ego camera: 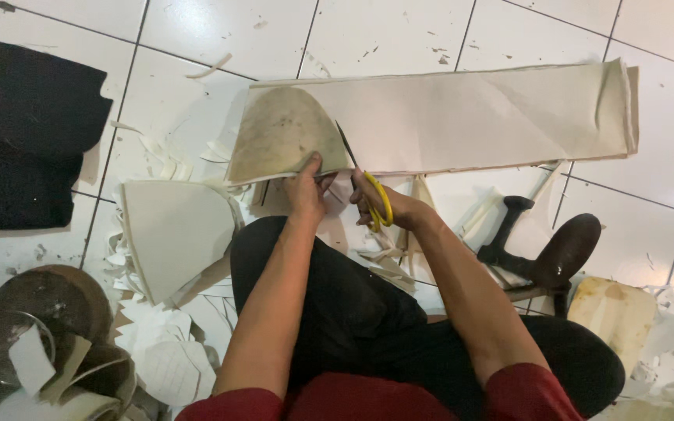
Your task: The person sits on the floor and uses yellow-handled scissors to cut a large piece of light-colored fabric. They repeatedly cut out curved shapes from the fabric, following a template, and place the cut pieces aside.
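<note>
Seated on white tiled floor (399,31), view down over my legs in black trousers (352,312). My left hand (306,187) is clenched on the near edge of a stained, curved-top template (282,140), thumb on top, pressing it flat onto the left end of a long folded strip of beige sheet material (477,117). My right hand (380,204) is closed through the yellow handles of a pair of scissors (364,183); blades point away from me & run along the template's right edge, in contact w/ the beige strip. Whether blades are parted: cannot tell.

L of my knee: a stack of already-cut pieces, same curved shape (173,234), resting on pale offcuts (157,351). Near-L corner of view: rolls of tape (48,327), partly blurred. R of my legs: a dark tool w/ black handle & rounded brown head (548,253), lying on scraps; just beyond it toward near-R, another stained template-like piece (614,312).

Far L edge: black fabric (29,140) in a heap on the tiles. The beige strip spans the far middle of the floor, from the template out to the R, ends folded over
</note>
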